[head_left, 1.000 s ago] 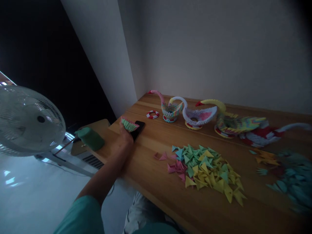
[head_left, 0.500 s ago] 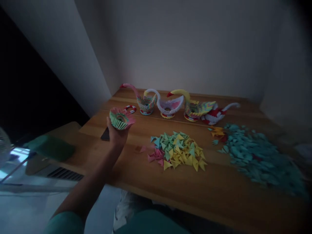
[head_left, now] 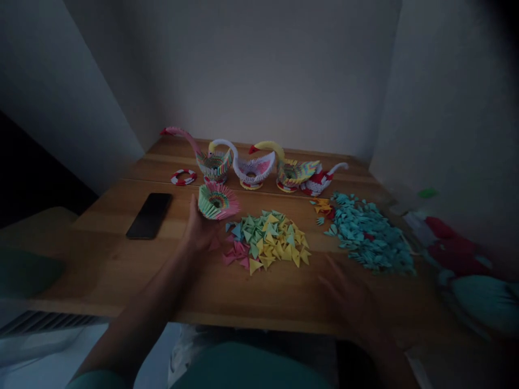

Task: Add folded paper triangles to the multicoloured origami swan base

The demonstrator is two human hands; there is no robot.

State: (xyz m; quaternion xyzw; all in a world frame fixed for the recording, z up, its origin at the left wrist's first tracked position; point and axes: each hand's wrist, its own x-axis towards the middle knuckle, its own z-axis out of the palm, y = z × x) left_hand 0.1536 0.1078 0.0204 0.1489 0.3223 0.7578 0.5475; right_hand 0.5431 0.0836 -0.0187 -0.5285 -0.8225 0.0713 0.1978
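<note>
My left hand (head_left: 197,229) grips a small round origami bowl (head_left: 217,201) made of green and pink folded pieces, held just above the wooden table (head_left: 121,259). Right of it lies a heap of green, yellow and pink folded paper triangles (head_left: 267,240). My right hand (head_left: 348,294) comes in low at the front right, blurred by motion, over the table near a pile of teal triangles (head_left: 367,232). Its fingers look spread, with nothing in them that I can make out.
A black phone (head_left: 149,215) lies flat at the left. Along the back stand several origami swans (head_left: 251,167) and a red and white paper ring (head_left: 183,176). Red and teal shapes (head_left: 462,270) blur at the right edge. Walls close off the back and right.
My view has swung right, away from the fan. My left hand has carried the origami bowl off the phone towards the triangle heap. My right hand has come into view.
</note>
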